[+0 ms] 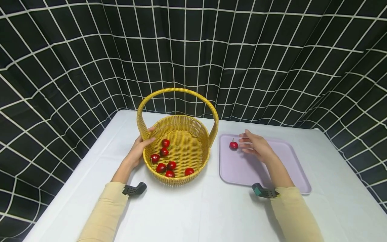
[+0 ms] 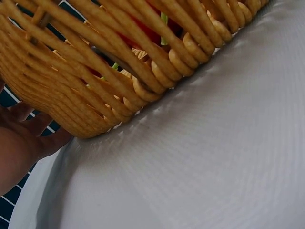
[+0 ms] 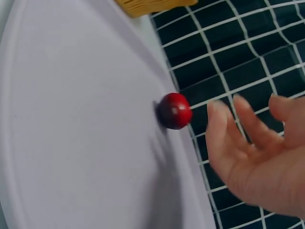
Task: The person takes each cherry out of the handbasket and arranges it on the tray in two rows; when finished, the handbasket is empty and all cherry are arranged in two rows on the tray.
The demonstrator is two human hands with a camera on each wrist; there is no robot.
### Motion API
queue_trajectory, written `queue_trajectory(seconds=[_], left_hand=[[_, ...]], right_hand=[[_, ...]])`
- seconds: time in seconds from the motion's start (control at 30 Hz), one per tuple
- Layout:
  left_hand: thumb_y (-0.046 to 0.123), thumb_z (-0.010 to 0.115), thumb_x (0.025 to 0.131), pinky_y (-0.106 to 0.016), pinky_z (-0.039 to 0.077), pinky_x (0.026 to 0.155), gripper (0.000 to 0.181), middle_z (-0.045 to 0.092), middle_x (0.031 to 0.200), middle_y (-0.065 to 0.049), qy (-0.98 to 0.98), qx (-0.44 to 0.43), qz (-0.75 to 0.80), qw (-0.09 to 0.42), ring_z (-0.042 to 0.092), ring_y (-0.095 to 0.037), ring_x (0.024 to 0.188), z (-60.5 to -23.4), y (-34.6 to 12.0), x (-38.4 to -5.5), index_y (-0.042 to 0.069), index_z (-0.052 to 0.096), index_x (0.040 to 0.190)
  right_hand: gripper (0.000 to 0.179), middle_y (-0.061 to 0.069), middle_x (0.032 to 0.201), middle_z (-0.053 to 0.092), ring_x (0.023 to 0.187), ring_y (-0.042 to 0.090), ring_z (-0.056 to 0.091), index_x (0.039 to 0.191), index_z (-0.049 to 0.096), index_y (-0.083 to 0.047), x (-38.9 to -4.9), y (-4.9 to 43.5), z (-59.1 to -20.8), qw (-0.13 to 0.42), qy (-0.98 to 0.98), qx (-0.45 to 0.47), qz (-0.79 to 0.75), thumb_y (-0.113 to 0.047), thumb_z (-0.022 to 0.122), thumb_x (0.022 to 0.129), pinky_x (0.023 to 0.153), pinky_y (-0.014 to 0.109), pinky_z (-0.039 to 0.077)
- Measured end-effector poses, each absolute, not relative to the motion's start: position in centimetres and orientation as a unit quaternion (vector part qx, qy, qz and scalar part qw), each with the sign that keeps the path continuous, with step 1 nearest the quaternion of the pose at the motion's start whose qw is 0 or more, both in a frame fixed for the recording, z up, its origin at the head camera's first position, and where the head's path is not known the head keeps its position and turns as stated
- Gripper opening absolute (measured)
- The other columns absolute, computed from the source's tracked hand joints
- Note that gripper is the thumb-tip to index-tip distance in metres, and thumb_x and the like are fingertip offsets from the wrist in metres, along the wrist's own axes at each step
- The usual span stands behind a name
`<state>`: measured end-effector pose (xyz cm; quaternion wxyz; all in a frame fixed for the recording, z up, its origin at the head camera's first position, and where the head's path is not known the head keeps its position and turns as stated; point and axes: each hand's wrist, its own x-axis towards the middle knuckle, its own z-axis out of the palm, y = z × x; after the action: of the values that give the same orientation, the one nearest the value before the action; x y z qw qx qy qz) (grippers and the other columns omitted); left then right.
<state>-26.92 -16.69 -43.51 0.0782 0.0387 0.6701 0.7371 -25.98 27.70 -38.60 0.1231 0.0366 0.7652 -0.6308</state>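
A yellow wicker basket (image 1: pixel 206 158) with a tall arched handle holds several red cherries (image 1: pixel 171 165) toward its near left side. My left hand (image 1: pixel 140 147) grips the basket's left side, thumb and fingers around the foot of the handle. In the left wrist view, the fingers of that hand (image 2: pixel 21 143) lie against the woven wall (image 2: pixel 71 90). One stemmed cherry (image 1: pixel 233 145) sits on a pale purple tray (image 1: pixel 239 169). Just right of this cherry (image 3: pixel 175 111), my right hand (image 1: pixel 256 145) hovers over the tray with fingers apart and loosely bent, holding nothing.
A white cloth (image 1: pixel 193 211) covers the table under the basket and tray. Behind and at both sides hangs a black curtain (image 1: pixel 193 50) with a white grid. Dark wrist cameras are strapped on both wrists, near the cream sleeves (image 1: pixel 104 208).
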Motion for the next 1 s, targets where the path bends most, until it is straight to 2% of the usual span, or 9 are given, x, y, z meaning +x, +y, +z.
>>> queue_trajectory(seconds=[0.07, 0.17, 0.33, 0.5, 0.63, 0.8, 0.93, 1.0], left_hand=[[0.017, 0.051, 0.098, -0.048, 0.031, 0.106, 0.054, 0.031, 0.149, -0.014, 0.668, 0.04, 0.739, 0.078, 0.035, -0.033, 0.132, -43.5, -16.7, -26.9, 0.016, 0.032, 0.149], [0.017, 0.051, 0.098, -0.048, 0.032, 0.106, 0.054, 0.031, 0.149, -0.014, 0.667, 0.042, 0.74, 0.08, 0.035, -0.033, 0.131, -43.5, -16.7, -26.9, 0.016, 0.032, 0.149], [0.016, 0.05, 0.098, -0.047, 0.033, 0.105, 0.054, 0.032, 0.148, -0.015, 0.664, 0.047, 0.742, 0.081, 0.036, -0.034, 0.131, -43.5, -16.7, -26.9, 0.016, 0.031, 0.149], [0.016, 0.051, 0.098, -0.046, 0.034, 0.105, 0.055, 0.032, 0.147, -0.015, 0.664, 0.048, 0.742, 0.081, 0.036, -0.033, 0.13, -43.5, -16.7, -26.9, 0.016, 0.031, 0.149], [0.017, 0.051, 0.097, -0.047, 0.033, 0.105, 0.055, 0.031, 0.148, -0.015, 0.664, 0.045, 0.742, 0.08, 0.035, -0.033, 0.131, -43.5, -16.8, -27.0, 0.016, 0.031, 0.149], [0.016, 0.05, 0.098, -0.046, 0.035, 0.104, 0.054, 0.032, 0.147, -0.015, 0.665, 0.044, 0.741, 0.081, 0.037, -0.034, 0.13, -43.5, -16.8, -26.9, 0.016, 0.031, 0.149], [0.016, 0.051, 0.097, -0.043, 0.039, 0.101, 0.055, 0.033, 0.147, -0.015, 0.666, 0.042, 0.74, 0.081, 0.039, -0.034, 0.128, -43.5, -16.8, -26.9, 0.016, 0.032, 0.148], [0.017, 0.051, 0.097, -0.042, 0.04, 0.1, 0.055, 0.034, 0.146, -0.015, 0.665, 0.042, 0.741, 0.082, 0.039, -0.034, 0.127, -43.6, -16.8, -27.0, 0.016, 0.032, 0.148]], right_hand=[[0.069, 0.018, 0.12, 0.055, 0.103, 0.023, 0.062, 0.139, 0.034, 0.011, -25.7, 27.9, -38.2, 0.139, 0.748, 0.013, -0.649, -0.046, 0.038, 0.1, 0.082, 0.027, 0.053], [0.061, 0.012, 0.118, 0.059, 0.112, 0.031, 0.057, 0.133, 0.042, 0.005, -25.4, 28.0, -37.7, 0.166, 0.713, -0.007, -0.681, -0.046, 0.041, 0.099, 0.087, 0.032, 0.051], [0.036, 0.016, 0.125, 0.058, 0.118, 0.035, 0.053, 0.119, 0.058, -0.01, -24.7, 27.7, -37.0, 0.214, 0.668, -0.046, -0.711, -0.037, 0.044, 0.101, 0.094, 0.042, 0.046], [0.032, 0.016, 0.129, 0.056, 0.119, 0.032, 0.052, 0.123, 0.06, -0.012, -23.9, 27.1, -36.3, 0.255, 0.679, -0.139, -0.674, -0.028, 0.04, 0.104, 0.1, 0.049, 0.039], [0.038, 0.018, 0.133, 0.051, 0.118, 0.029, 0.052, 0.133, 0.052, -0.004, -23.4, 25.8, -35.6, 0.274, 0.692, -0.191, -0.64, -0.026, 0.041, 0.104, 0.102, 0.053, 0.035], [0.045, 0.023, 0.134, 0.049, 0.119, 0.037, 0.049, 0.137, 0.043, 0.007, -23.0, 23.8, -34.7, 0.288, 0.711, -0.226, -0.6, -0.023, 0.042, 0.103, 0.099, 0.047, 0.042], [0.042, 0.021, 0.134, 0.049, 0.12, 0.041, 0.048, 0.136, 0.046, 0.005, -23.0, 22.1, -33.9, 0.295, 0.722, -0.257, -0.571, -0.021, 0.045, 0.102, 0.097, 0.043, 0.044], [0.039, 0.02, 0.135, 0.049, 0.12, 0.039, 0.049, 0.135, 0.048, 0.002, -23.0, 21.2, -33.5, 0.3, 0.723, -0.279, -0.557, -0.018, 0.046, 0.102, 0.097, 0.042, 0.045]])
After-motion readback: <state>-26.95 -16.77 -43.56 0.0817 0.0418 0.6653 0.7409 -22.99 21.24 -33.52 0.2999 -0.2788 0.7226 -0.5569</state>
